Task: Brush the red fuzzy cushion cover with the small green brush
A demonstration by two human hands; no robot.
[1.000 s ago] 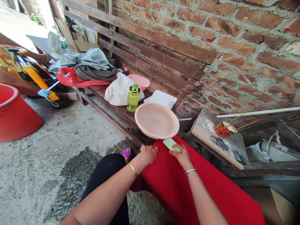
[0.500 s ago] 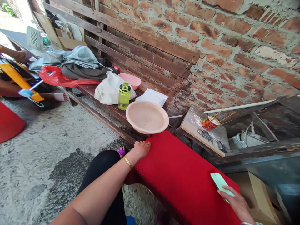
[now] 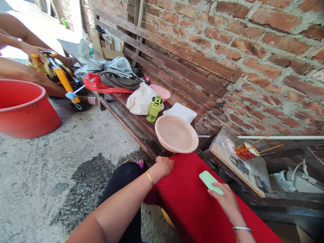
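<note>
A long red cloth [image 3: 192,189] stretches in front of me, smooth on top. My left hand [image 3: 164,166], with a gold bangle at the wrist, grips its near left edge with curled fingers. In my right hand [image 3: 225,195] is a flat mint-green brush [image 3: 208,179] with rounded corners, resting on the cloth; its bristles, if any, are hidden. A pale pink basin [image 3: 176,134], apparently holding cloudy water, stands just beyond the cloth's far end.
On the wooden bench [image 3: 141,125] are a green bottle [image 3: 153,109], a white bag [image 3: 140,99], a pink bowl [image 3: 162,91] and folded clothes [image 3: 118,72]. A board [image 3: 225,148] on the right bears a red cup [image 3: 246,151]. A red tub [image 3: 27,111] stands left, near another person's legs.
My right hand has slid the brush up the cloth toward the basin. My left hand keeps its grip on the edge. The view has swung left, showing more of the red tub.
</note>
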